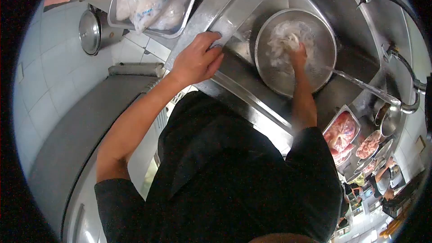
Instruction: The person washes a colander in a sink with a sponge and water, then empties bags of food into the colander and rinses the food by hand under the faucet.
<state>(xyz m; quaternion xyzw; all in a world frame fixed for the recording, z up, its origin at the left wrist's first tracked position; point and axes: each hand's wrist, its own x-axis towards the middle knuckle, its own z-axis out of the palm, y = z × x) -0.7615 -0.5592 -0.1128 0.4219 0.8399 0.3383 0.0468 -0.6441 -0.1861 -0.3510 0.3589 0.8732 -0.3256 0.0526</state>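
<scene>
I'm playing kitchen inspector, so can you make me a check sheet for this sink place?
Surface: metal sink, with a metal ledge along it.
Job's things: round metal bowl in the sink, holding pale pieces; a water stream runs into it from a tap.
Clutter: tray of plastic bags, contents unclear; bagged red meat at the picture's right.
Hands: right hand in the bowl, at the pale pieces; left hand on the ledge.
Cables: nothing seen.
Surroundings: white tiles, a lidded pot, people in the background.
</scene>
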